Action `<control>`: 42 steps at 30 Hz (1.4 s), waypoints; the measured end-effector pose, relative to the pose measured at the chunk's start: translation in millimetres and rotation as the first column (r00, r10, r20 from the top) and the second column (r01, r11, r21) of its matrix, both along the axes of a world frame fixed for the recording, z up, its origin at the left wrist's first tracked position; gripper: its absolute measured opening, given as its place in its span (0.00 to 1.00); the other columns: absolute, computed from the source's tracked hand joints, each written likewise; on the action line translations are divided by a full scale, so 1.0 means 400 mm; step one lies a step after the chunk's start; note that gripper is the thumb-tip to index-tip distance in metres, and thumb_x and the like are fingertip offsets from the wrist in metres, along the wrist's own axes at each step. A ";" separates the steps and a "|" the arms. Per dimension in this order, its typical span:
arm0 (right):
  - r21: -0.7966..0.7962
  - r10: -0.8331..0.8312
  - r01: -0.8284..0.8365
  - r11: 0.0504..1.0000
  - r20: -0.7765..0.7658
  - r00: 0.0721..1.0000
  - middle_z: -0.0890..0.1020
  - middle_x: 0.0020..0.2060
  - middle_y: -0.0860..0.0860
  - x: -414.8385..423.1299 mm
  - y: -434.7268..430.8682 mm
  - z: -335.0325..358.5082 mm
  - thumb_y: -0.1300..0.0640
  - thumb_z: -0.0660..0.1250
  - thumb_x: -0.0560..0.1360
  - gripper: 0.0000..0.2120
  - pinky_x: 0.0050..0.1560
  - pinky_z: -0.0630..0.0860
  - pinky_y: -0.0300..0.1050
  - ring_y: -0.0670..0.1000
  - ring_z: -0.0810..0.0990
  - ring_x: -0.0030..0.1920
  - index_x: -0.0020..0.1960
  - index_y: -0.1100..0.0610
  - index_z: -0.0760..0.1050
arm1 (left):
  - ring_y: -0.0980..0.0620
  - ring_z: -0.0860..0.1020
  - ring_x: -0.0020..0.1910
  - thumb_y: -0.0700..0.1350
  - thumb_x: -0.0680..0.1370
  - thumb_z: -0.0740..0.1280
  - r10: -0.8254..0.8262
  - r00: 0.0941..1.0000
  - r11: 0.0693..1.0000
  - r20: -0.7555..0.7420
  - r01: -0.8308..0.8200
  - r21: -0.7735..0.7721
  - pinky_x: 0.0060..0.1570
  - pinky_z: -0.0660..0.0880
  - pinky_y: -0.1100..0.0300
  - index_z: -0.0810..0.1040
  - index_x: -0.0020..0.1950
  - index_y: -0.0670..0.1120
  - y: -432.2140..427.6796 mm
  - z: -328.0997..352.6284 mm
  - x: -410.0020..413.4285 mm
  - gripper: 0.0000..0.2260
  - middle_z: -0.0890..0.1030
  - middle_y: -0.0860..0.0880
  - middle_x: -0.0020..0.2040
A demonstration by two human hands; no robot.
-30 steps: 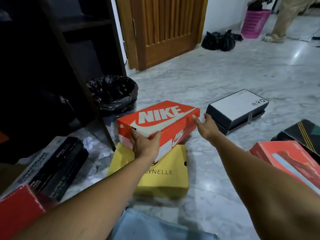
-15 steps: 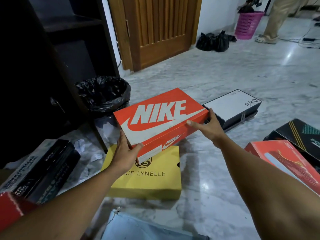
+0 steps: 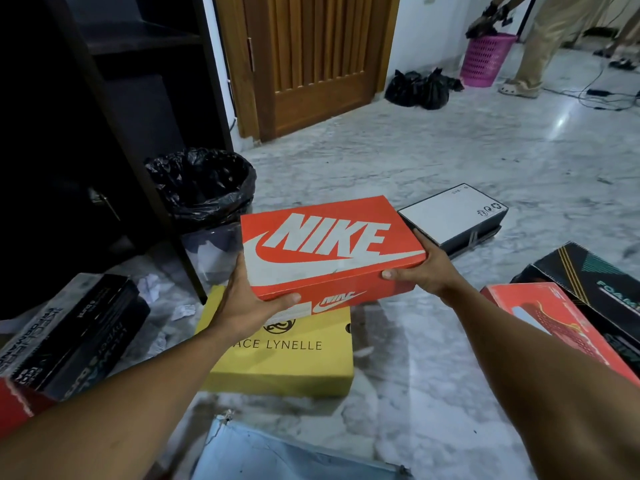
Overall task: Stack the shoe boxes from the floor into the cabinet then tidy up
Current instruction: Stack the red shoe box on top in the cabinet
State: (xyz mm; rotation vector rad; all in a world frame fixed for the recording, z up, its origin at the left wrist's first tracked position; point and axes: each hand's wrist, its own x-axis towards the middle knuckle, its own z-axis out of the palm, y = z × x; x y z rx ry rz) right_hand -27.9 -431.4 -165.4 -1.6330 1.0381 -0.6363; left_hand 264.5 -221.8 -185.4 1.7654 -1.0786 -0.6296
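Note:
I hold an orange Nike shoe box (image 3: 329, 247) in the air with both hands, its lid facing up. My left hand (image 3: 246, 303) grips its near left corner and my right hand (image 3: 424, 268) grips its right end. Under it on the floor lies a yellow shoe box (image 3: 287, 358). A black and white box (image 3: 453, 216) lies on the floor just beyond my right hand. The dark cabinet (image 3: 114, 109) stands open at the left, with shelves visible.
A bin lined with a black bag (image 3: 204, 199) stands by the cabinet's side. Black boxes (image 3: 69, 334) lie at the left, a red box (image 3: 561, 327) and a black box (image 3: 588, 275) at the right, a pale blue box (image 3: 277, 455) in front. A person stands by a pink basket (image 3: 485, 58) far right.
Both hands closed on the Nike box and lifted it off the yellow box. It now hangs higher and more level than before.

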 end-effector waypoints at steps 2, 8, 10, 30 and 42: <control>0.016 -0.020 0.019 1.000 0.012 1.000 0.84 0.56 0.48 -0.005 0.017 0.002 0.62 0.85 0.58 0.47 0.58 0.81 0.45 0.45 0.84 0.54 0.72 0.52 0.70 | 0.59 0.76 0.64 0.61 0.58 0.84 0.015 1.000 1.000 -0.009 -0.015 -0.025 0.65 0.75 0.49 0.64 0.72 0.62 -0.004 0.007 0.002 0.47 0.77 0.59 0.65; 0.005 -0.048 0.048 0.999 0.001 0.999 0.86 0.52 0.48 -0.046 0.050 0.075 0.59 0.86 0.55 0.40 0.45 0.80 0.35 0.46 0.85 0.51 0.65 0.50 0.77 | 0.57 0.77 0.63 0.67 0.54 0.82 0.006 1.000 1.000 -0.010 -0.006 -0.021 0.63 0.76 0.47 0.64 0.72 0.63 -0.007 0.066 -0.011 0.50 0.79 0.60 0.63; -0.024 -0.079 0.079 0.997 0.017 0.997 0.86 0.48 0.46 -0.058 0.071 0.148 0.63 0.85 0.57 0.36 0.42 0.78 0.31 0.41 0.85 0.45 0.62 0.52 0.78 | 0.57 0.78 0.62 0.68 0.54 0.81 0.003 1.000 0.999 -0.019 -0.004 -0.046 0.64 0.76 0.48 0.65 0.72 0.62 -0.007 0.110 -0.024 0.50 0.79 0.60 0.62; -0.226 -0.128 0.173 0.959 0.202 0.971 0.81 0.55 0.47 -0.138 0.742 0.886 0.46 0.84 0.50 0.56 0.37 0.78 0.39 0.45 0.81 0.49 0.74 0.51 0.66 | 0.58 0.80 0.55 0.70 0.51 0.79 0.013 0.973 0.956 0.231 0.055 -0.289 0.57 0.77 0.57 0.72 0.68 0.59 0.520 0.883 -0.048 0.47 0.82 0.60 0.56; -0.232 0.109 -0.063 0.971 0.189 0.976 0.79 0.52 0.43 0.219 1.037 1.021 0.46 0.83 0.57 0.47 0.46 0.82 0.55 0.48 0.80 0.52 0.72 0.49 0.67 | 0.57 0.80 0.55 0.64 0.56 0.83 0.253 0.911 0.951 0.327 -0.173 -0.256 0.52 0.75 0.60 0.73 0.66 0.58 1.025 1.059 0.200 0.41 0.81 0.61 0.55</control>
